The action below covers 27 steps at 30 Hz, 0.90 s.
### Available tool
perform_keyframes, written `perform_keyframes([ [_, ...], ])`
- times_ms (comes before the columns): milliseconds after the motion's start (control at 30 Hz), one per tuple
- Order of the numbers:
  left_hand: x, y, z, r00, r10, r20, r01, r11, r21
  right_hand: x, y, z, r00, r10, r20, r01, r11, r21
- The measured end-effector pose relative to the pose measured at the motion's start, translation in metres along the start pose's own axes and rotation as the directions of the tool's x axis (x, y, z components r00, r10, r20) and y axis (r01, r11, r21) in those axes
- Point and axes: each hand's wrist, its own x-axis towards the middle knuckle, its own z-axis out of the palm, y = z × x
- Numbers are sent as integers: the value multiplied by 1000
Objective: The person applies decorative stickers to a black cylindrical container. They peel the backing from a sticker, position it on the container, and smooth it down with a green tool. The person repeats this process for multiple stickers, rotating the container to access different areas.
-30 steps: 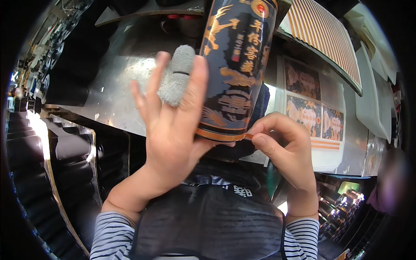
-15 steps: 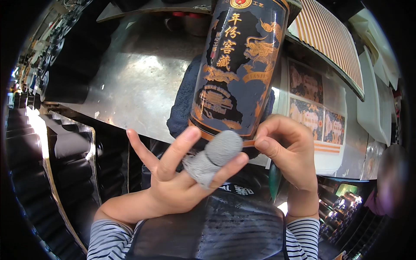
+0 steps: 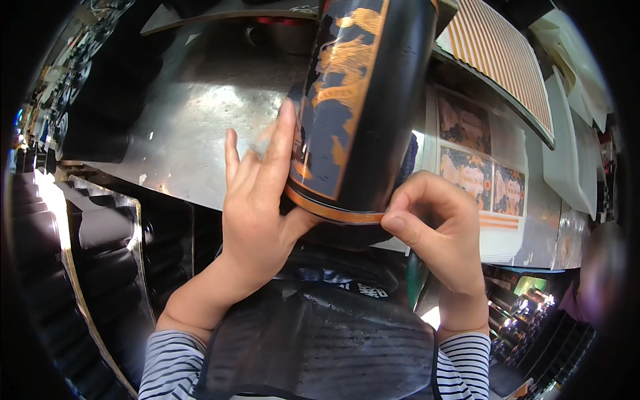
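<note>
A large black cylinder (image 3: 390, 113), decorated with gold dragons and grey-blue shapes, lies tilted before me, its near end toward my chest. An orange band (image 3: 333, 211) runs along its near rim. My left hand (image 3: 257, 200) rests against the cylinder's left side with fingers stretched out; its thumb reaches under the near rim, where the tip is hidden. At the rim's right end, my right hand (image 3: 437, 230) pinches the orange band between thumb and forefinger. A green pointed tool (image 3: 415, 280) hangs below that palm; how it is held is hidden. Dark blue cloth (image 3: 411, 152) shows beneath the cylinder.
The cylinder lies over a worn metal table (image 3: 200, 113). Printed sheets (image 3: 480, 243) lie on its right side, below a striped orange-and-white panel (image 3: 497, 60). Racks of black cylinders (image 3: 100, 230) stand at left. A blurred person (image 3: 587, 293) is at the right edge.
The cylinder has rolled leftward, bringing a plain black side into view. My left hand moved from in front of the rim to the cylinder's left side; its grey finger covers no longer show. The right hand still pinches.
</note>
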Motion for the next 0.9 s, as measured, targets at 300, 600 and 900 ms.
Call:
perform_keyframes([
  [300, -46, 17, -11, 979, 204, 16, -202, 948, 247, 1, -3, 0, 999, 49, 3, -49, 998, 36],
  [600, -34, 38, 7, 916, 386, 110, -393, 807, 442, -4, -5, -3, 997, 75, -22, -72, 992, 103],
  [900, -17, -11, -9, 994, -101, 29, 105, 968, -226, -2, 7, -2, 999, 20, -41, -19, 999, 43],
])
